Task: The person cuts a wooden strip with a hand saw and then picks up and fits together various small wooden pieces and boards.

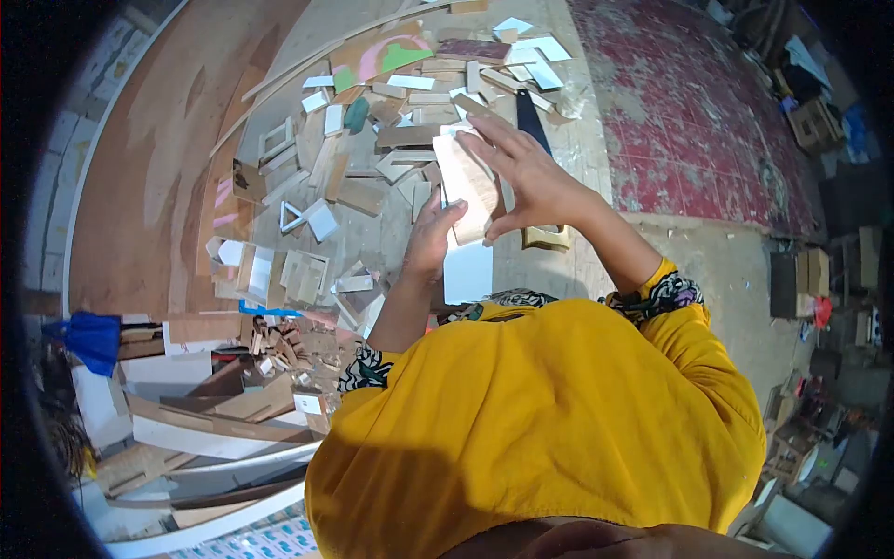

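My left hand (430, 240) is closed around the left side of a pale wooden piece (470, 191), its thumb on the top face. Beneath that piece lies a white board (468, 275), which sticks out toward my body. My right hand (533, 179) is at the right side, fingers spread, with fingertips by the far end of the wooden piece and the thumb by its near right edge. Right of the pieces a handsaw shows its dark blade (531, 121) and yellowish handle (548, 238); my right hand and forearm hide its middle.
Many wood and white offcuts (358, 194) are strewn over the worktop beyond my hands. A brown wooden panel (158, 168) lies left. Stacked boards (223, 410) and a blue bag (91, 343) are lower left. A worn red surface (689, 121) extends right.
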The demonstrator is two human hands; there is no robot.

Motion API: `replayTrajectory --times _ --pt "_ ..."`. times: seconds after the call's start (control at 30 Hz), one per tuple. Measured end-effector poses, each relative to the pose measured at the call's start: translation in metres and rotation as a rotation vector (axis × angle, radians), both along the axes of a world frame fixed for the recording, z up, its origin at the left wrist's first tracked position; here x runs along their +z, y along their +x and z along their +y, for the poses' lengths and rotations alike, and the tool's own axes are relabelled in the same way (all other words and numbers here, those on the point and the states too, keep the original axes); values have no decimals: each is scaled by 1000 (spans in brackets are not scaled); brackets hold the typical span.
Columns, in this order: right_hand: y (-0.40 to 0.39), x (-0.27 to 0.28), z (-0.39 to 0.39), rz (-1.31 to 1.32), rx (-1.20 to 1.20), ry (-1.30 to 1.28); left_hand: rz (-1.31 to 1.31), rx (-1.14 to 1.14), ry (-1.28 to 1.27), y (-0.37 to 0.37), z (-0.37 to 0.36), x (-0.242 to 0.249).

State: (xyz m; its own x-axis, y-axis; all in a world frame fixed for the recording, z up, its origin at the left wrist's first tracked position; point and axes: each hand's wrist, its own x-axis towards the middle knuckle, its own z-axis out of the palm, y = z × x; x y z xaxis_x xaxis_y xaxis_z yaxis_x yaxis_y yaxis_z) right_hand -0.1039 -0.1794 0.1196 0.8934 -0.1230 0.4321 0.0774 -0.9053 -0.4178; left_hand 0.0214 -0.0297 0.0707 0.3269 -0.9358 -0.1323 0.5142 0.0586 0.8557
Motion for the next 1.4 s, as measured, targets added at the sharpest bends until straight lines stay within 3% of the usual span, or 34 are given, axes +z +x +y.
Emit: replayTrajectory --times 0.07,0.13,0.23,0.37,0.53,0.77,0.93,1.2,1.3,1.37,1.4 --pt "-5 -2 2 -10 -34 32 22 -38 -45 -1 -3 0" --pt "-9 -7 7 -50 -92 44 396 -197 -173 -2 -3 1" --pt "-13 -9 16 -125 -166 78 420 -168 -88 -8 -2 12" --pt "-17 -12 27 -160 -240 104 408 -351 -145 -4 -2 6" --pt "-19 -6 40 -223 -289 71 310 -319 -89 -10 7 21" --pt "-22 3 56 -314 -393 52 247 -441 -166 -9 16 29" --pt "-22 11 64 -380 -391 37 65 -394 -76 -5 23 31" --pt "-20 14 60 -465 -415 -6 116 -425 -138 -4 28 38" --pt "-20 12 52 -460 -423 81 78 -430 -115 -5 25 43" --pt "-21 14 50 -442 -392 363 13 -451 -110 -3 25 45" --pt "-19 12 52 -424 -336 660 -67 -458 -109 -1 24 47"
